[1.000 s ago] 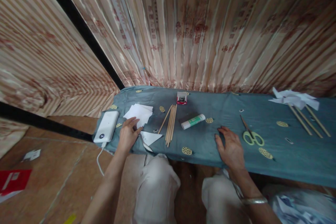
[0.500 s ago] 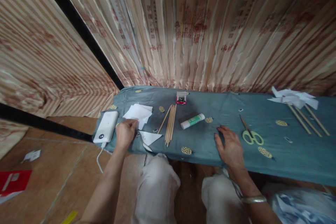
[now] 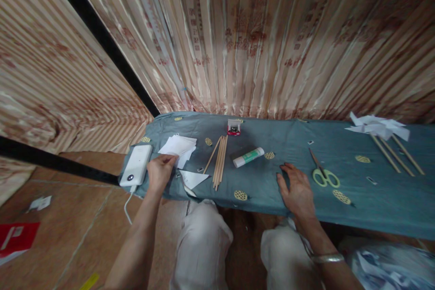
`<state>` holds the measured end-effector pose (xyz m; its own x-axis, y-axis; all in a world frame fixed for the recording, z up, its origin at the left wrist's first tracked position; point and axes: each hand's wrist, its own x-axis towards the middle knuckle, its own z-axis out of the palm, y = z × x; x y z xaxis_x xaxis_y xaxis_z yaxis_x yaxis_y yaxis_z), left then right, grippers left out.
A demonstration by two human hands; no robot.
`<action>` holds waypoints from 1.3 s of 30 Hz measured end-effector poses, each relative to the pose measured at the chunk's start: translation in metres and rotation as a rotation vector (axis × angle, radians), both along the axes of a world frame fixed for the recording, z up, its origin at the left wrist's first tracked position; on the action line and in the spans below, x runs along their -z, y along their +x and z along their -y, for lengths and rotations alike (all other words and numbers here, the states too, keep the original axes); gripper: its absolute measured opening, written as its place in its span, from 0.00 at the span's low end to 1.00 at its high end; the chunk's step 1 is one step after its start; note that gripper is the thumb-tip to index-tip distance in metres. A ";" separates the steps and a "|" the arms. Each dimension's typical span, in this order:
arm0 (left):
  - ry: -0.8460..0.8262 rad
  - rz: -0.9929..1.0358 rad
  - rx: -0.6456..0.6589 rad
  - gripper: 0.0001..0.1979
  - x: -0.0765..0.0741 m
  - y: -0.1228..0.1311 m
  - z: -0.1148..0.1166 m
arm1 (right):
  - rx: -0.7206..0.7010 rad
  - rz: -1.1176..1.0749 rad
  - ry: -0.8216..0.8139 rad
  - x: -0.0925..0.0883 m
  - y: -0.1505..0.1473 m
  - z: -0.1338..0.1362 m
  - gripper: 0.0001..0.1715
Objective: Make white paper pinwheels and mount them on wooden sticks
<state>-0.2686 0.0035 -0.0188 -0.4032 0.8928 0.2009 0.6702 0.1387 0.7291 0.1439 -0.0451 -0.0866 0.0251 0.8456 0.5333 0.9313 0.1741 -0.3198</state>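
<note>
My left hand [image 3: 161, 170] is at the near left edge of a loose stack of white paper [image 3: 180, 145], thumb and fingers pinched together at a paper corner. A folded white paper triangle [image 3: 194, 178] lies just right of that hand. Further right is a row of several thin wooden sticks [image 3: 220, 161], with a green and white glue stick [image 3: 248, 157] beside them. My right hand [image 3: 297, 190] rests on the cloth with its fingers apart and nothing in it. Scissors [image 3: 324, 174] with light green handles lie to its right.
A teal cloth [image 3: 272, 199] with pineapple prints covers the narrow table. At the left end lies a white power bank [image 3: 136, 165] with a cable. A small open red box [image 3: 234, 128] stands at the back. Paper pinwheels [image 3: 379, 126] on sticks lie far right. A pleated curtain [image 3: 238, 45] hangs behind.
My left hand has shifted slightly, its fingers now flatter at the paper's edge. My right hand stays in place.
</note>
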 end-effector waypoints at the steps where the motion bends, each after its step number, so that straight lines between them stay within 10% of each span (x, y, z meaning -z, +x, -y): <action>1: -0.002 0.008 0.002 0.13 0.000 0.000 0.000 | -0.001 -0.003 0.001 0.000 0.000 0.000 0.21; 19: 0.014 0.233 -0.152 0.17 -0.005 0.005 0.001 | 0.001 -0.036 -0.026 0.000 -0.001 0.000 0.22; 27: 0.055 0.335 -0.142 0.14 0.002 0.005 0.002 | 0.058 -0.401 -0.049 -0.026 -0.001 0.001 0.25; 34: 0.044 0.385 -0.142 0.12 0.014 0.000 0.002 | -0.491 -0.185 -0.152 -0.088 -0.128 -0.018 0.21; 39: 0.027 0.433 -0.148 0.15 0.019 -0.002 0.004 | -0.731 -0.029 -0.238 -0.087 -0.218 -0.055 0.26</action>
